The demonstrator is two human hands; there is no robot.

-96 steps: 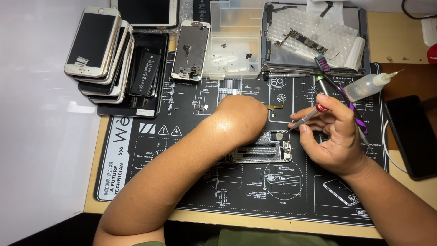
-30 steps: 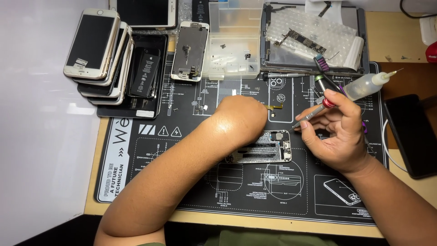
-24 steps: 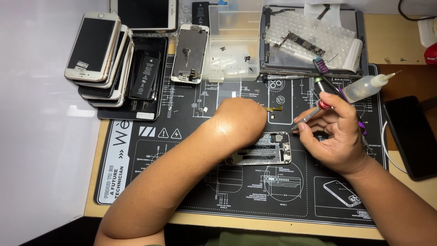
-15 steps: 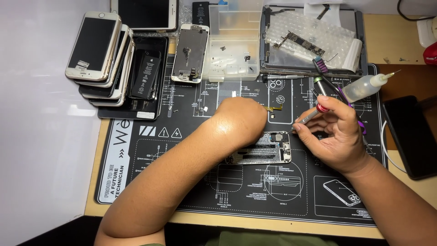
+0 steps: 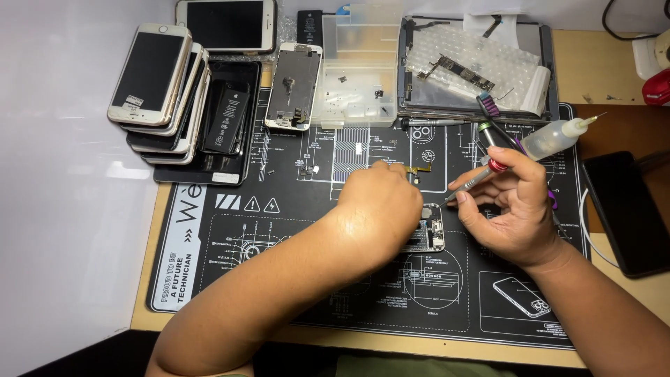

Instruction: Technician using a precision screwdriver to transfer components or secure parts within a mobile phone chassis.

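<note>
An opened phone body (image 5: 429, 236) lies on the black repair mat (image 5: 279, 237). My left hand (image 5: 380, 206) is curled over it and pins it down, hiding most of it. My right hand (image 5: 513, 209) pinches a thin screwdriver (image 5: 473, 181) with a red cap. The shaft slants down to the left, and its tip is at the phone's upper right corner. A small gold flex part (image 5: 419, 169) lies on the mat just beyond my left knuckles.
Several phones (image 5: 157, 91) are stacked at the far left beside a black battery (image 5: 227, 119). Behind the mat are a screen assembly (image 5: 293, 87), a clear parts box (image 5: 356, 91) and a tray with bubble wrap (image 5: 474, 63). A needle-tip bottle (image 5: 555, 138) and a dark phone (image 5: 628, 209) lie right.
My right fingers have shifted on the screwdriver and its red cap has risen a little, while the tip stays by the phone. My left hand has not moved.
</note>
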